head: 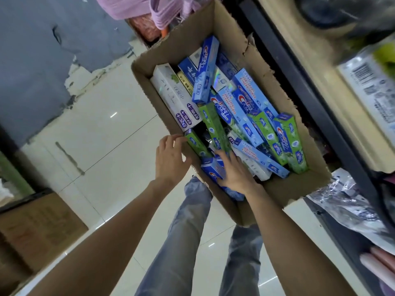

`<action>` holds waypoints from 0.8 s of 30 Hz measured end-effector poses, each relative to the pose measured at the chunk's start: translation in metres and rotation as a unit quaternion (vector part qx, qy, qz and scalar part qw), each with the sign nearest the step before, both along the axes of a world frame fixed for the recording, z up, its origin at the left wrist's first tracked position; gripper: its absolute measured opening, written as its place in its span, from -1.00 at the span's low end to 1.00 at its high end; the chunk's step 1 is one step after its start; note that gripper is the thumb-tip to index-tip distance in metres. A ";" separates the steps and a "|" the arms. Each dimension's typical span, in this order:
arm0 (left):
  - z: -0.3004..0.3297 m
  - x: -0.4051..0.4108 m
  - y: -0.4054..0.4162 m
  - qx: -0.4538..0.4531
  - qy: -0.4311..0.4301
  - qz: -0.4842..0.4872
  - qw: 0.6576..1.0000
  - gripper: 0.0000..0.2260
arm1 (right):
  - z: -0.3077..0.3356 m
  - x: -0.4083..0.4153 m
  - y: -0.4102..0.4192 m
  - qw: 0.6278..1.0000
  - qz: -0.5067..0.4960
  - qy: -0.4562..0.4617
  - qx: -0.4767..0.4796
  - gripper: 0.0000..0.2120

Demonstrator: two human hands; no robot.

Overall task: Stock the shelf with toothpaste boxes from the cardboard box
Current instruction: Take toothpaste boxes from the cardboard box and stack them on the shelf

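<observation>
Picking toothpaste boxes out of the cardboard box, both hands inside its near end.

My left hand (171,158) is spread, fingertips touching the end of a green toothpaste box (197,144) that stands tilted against the near wall of the cardboard box (303,184); it does not look closed on it yet. My right hand (236,174) lies flat, fingers splayed, over a blue Crest box (213,169) just under the palm. The rest of the stock is heaped loosely beyond both hands; the white boxes (171,97) lie ahead of my left hand. The shelf (333,107) runs along the far side of my right hand. To do this well, I judge I should gather boxes of one kind, align their long edges, and lift clear of the heap so none snag or spill.
</observation>
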State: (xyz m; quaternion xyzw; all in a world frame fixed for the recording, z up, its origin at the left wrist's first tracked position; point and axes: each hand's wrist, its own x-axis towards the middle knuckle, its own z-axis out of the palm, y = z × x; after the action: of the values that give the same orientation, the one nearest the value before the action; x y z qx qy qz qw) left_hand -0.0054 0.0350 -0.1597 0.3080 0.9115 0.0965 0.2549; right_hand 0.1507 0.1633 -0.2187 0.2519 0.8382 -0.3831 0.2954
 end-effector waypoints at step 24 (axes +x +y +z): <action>0.288 0.023 0.098 0.161 -0.580 0.020 0.799 -0.39 | 0.384 0.017 0.077 0.768 -0.517 0.266 -0.270 -0.49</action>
State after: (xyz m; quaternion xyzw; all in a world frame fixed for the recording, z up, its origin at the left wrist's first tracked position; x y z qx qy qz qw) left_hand 0.0179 0.1333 0.1280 0.2130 0.5707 0.4072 0.6805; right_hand 0.1681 0.2398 0.1648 0.4451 0.4887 -0.7397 -0.1259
